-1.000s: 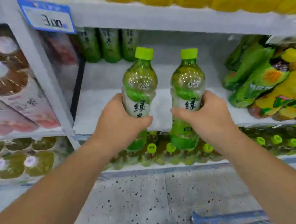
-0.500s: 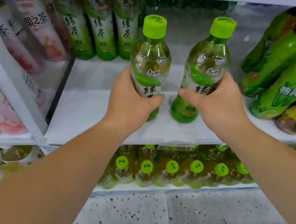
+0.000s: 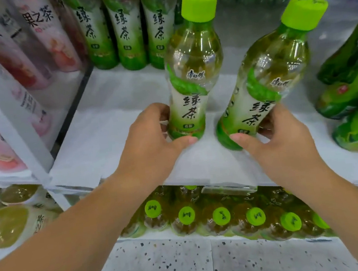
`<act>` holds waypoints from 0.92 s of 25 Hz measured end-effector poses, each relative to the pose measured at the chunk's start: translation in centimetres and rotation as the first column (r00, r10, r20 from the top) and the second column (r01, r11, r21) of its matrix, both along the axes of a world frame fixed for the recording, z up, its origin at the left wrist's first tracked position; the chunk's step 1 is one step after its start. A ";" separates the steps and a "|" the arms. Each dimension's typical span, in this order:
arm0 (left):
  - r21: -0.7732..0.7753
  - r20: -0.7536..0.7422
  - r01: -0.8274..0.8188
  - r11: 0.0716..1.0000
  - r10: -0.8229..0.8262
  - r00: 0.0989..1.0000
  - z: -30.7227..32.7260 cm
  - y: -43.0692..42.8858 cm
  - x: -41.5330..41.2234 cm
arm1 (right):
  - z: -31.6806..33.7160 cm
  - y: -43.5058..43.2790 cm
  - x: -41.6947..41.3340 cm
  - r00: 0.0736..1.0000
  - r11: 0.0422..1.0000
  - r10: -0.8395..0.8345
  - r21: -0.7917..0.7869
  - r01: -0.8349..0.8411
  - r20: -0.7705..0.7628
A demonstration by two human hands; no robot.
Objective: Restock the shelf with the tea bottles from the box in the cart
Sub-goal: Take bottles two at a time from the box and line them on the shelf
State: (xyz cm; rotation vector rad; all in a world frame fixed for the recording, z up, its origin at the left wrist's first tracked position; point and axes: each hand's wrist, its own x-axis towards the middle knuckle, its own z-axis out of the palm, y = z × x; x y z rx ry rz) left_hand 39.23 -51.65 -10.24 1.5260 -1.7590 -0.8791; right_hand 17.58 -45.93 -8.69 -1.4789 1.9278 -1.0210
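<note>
Three back-row bottles (image 3: pixel 127 30) stand beyond the left hand (image 3: pixel 150 142), with bare shelf (image 3: pixel 111 129) before them, leftward to the divider (image 3: pixel 18 130). That hand's fingers curl round the upright left bottle (image 3: pixel 191 72); the right hand (image 3: pixel 285 146) wraps the tilted right bottle (image 3: pixel 265 82). Both held bottles are over the shelf, near its front edge. Green packs (image 3: pixel 351 104) crowd its right.

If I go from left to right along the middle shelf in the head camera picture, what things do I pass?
Pink tea bottles → three green tea bottles at the back → upright tea bottle held by the left hand → tilted tea bottle held by the right hand → green packs.
</note>
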 end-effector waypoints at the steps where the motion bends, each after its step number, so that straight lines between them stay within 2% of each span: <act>1: -0.016 0.005 -0.006 1.000 0.006 1.000 -0.2 -0.9 -0.5 | -0.1 -0.8 -0.1 1.000 1.000 0.006 -0.011 -0.006 -0.002; 6: -0.127 0.075 -0.036 0.991 0.045 0.996 -0.9 -7.0 -3.1 | -1.1 -6.4 -1.1 1.000 0.998 0.006 -0.062 -0.007 -0.015; 8: -0.147 0.060 -0.051 0.988 0.060 0.996 -0.8 -8.9 -4.1 | -1.6 -8.8 -1.5 0.999 0.995 -0.025 -0.098 0.023 -0.025; 12: -0.109 0.064 -0.110 0.988 0.118 0.991 -0.8 -12.0 -5.7 | -2.6 -13.0 -2.1 0.994 0.983 -0.105 -0.145 0.110 0.039; 17: -0.056 -0.001 -0.210 0.976 0.210 0.978 -1.1 -14.6 -6.8 | -2.8 -16.6 -2.8 0.996 0.979 -0.085 -0.181 0.090 0.040; 23: -0.115 0.032 -0.238 0.964 0.243 0.969 -1.6 -16.0 -7.7 | -3.2 -19.0 -3.0 0.996 0.971 -0.064 -0.226 0.077 0.068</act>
